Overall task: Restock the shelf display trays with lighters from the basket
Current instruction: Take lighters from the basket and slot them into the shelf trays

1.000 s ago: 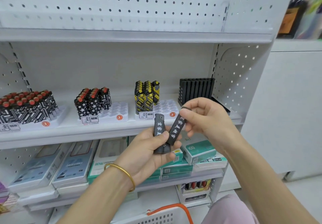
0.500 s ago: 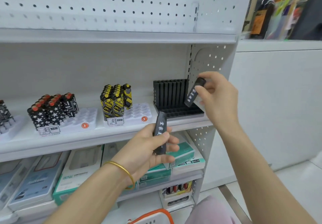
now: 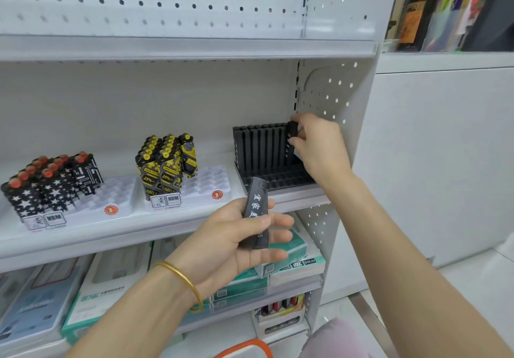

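- Seating a black lighter (image 3: 292, 137) into the far right corner of the black tray (image 3: 278, 179), the right hand (image 3: 319, 148) pinches its top between thumb and fingers.
- The left hand (image 3: 230, 246), nearer and lower, has fingers and thumb curled round a spare black lighter (image 3: 256, 215). A second may sit behind it; I cannot tell.
- The black tray's near slots lie bare, so most of its filling looks to remain. Whether the dark ribs at its far edge are lighters is unclear.
- To the left, the white tray (image 3: 205, 187) of yellow lighters (image 3: 167, 162) and that of starred lighters (image 3: 47, 187) show vacant near rows.
- The basket (image 3: 244, 350) shows only as an orange rim at the near edge.
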Action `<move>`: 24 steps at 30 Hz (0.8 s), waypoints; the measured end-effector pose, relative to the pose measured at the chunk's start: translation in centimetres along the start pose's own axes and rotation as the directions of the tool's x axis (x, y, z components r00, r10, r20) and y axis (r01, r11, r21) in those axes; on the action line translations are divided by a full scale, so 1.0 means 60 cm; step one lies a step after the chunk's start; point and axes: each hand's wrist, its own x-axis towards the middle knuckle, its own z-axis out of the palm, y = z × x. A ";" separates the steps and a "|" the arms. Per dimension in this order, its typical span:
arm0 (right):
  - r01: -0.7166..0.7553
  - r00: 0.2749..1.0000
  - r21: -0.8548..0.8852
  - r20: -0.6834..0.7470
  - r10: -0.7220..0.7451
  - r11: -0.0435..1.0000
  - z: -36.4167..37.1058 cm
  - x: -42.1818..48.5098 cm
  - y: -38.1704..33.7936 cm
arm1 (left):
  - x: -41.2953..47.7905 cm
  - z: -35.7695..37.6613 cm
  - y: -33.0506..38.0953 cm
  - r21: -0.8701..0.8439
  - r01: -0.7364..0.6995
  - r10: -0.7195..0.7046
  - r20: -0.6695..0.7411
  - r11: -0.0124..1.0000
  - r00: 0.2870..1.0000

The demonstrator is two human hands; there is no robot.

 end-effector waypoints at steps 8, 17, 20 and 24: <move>0.024 0.999 0.000 0.021 -0.024 1.000 0.011 0.004 -0.004 | 0.001 0.005 0.002 -0.077 0.011 -0.008 0.043 0.997 0.999; -0.015 0.998 0.107 0.065 0.008 0.994 -0.002 0.018 0.006 | -0.001 0.003 0.006 -0.135 -0.028 0.028 -0.003 0.990 1.000; -0.034 0.998 0.151 0.058 0.026 0.988 0.008 0.010 0.002 | -0.002 0.003 0.007 -0.125 -0.036 0.035 -0.008 0.992 0.999; -0.011 0.998 0.049 0.066 0.008 0.999 0.015 -0.007 -0.006 | -0.002 0.004 0.007 -0.097 -0.052 0.050 -0.027 0.994 0.998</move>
